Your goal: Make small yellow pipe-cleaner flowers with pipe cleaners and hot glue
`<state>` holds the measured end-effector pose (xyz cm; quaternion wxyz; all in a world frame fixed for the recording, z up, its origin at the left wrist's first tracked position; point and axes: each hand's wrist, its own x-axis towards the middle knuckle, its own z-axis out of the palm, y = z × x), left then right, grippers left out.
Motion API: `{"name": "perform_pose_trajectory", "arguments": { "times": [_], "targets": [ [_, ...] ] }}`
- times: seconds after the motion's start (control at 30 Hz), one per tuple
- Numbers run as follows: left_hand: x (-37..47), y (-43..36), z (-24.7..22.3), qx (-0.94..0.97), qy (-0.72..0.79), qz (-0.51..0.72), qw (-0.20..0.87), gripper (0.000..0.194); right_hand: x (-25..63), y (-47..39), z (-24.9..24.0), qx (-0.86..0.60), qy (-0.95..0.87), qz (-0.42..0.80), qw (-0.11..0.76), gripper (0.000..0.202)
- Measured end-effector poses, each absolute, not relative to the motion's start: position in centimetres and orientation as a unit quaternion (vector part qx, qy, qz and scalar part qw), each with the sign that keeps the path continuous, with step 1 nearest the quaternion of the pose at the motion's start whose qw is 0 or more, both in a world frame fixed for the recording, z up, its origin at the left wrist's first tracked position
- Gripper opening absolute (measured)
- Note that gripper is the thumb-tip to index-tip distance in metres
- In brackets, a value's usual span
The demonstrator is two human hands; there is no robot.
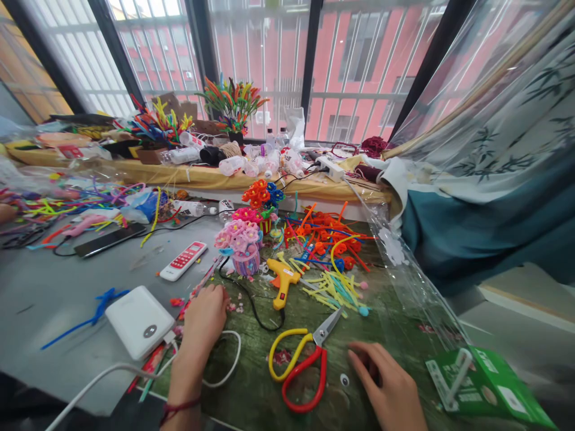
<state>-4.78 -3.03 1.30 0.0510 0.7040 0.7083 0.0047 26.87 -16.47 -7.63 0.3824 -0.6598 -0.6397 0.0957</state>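
Locate the scissors with one yellow and one red handle loop and a silver metal blade section [327, 329]. They lie flat on the dark green work surface [251, 407], between your two hands and nearer your right hand [389, 383]. From that hand, the red loop [324, 371] is to the left, just beside the thumb but apart from it. The yellow loop [271, 359] is on the side toward your left hand [205, 308].

Note the long axis: it runs diagonally, with the loops toward you and to the left, and the blade tip away from you and to the right. The tip points past the front of your right hand, toward the loose yellow and pale green fuzzy stems [330, 290].

Right hand: the fingers are bent, the thumb is parted from them by a dark gap, and no object is visible in the grasp. A small white-and-black googly eye [344, 379] lies between this hand and the red loop.

Left hand: the fingers are curled down near the surface. Their undersides are hidden; whether they are closed on anything cannot be told. The yellow glue gun [284, 278] lies beyond and to the right of this hand, apart from it.
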Motion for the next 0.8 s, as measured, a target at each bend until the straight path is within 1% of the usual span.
{"name": "perform_pose_trajectory", "arguments": {
  "times": [0.13,0.27,0.33,0.53,0.6,0.67,0.73,0.8],
  "targets": [
    [-4.9,-3.2,1.2,0.683,0.727,0.040,0.059,0.022,27.1,-16.4,-7.9,-0.641,-0.664,0.105,0.370,0.030],
    [-5.3,-3.3,0.7,0.644,0.753,0.105,0.087,0.019,26.9,-16.4,-8.0,-0.661,-0.644,0.097,0.373,0.038],
    [-5.6,-3.3,0.3,0.617,0.766,0.145,0.106,0.017,26.9,-16.5,-8.1,-0.661,-0.643,0.093,0.375,0.039],
    [-6.1,-3.2,-0.4,0.534,0.771,0.305,0.166,0.017,27.5,-16.3,-8.5,-0.638,-0.664,0.084,0.380,0.030],
    [-5.7,-3.3,-0.4,0.520,0.742,0.378,0.194,0.021,27.6,-16.4,-8.6,-0.637,-0.660,0.079,0.390,0.029],
    [-5.1,-3.4,-0.2,0.514,0.697,0.442,0.232,0.033,27.6,-16.5,-8.4,-0.635,-0.656,0.076,0.400,0.028],
    [-4.2,-3.8,0.3,0.517,0.649,0.486,0.275,0.043,27.3,-16.5,-8.2,-0.635,-0.652,0.073,0.409,0.029],
    [-3.2,-4.3,0.9,0.529,0.605,0.507,0.311,0.045,27.0,-16.5,-7.9,-0.637,-0.643,0.066,0.420,0.033]
  ]
}}
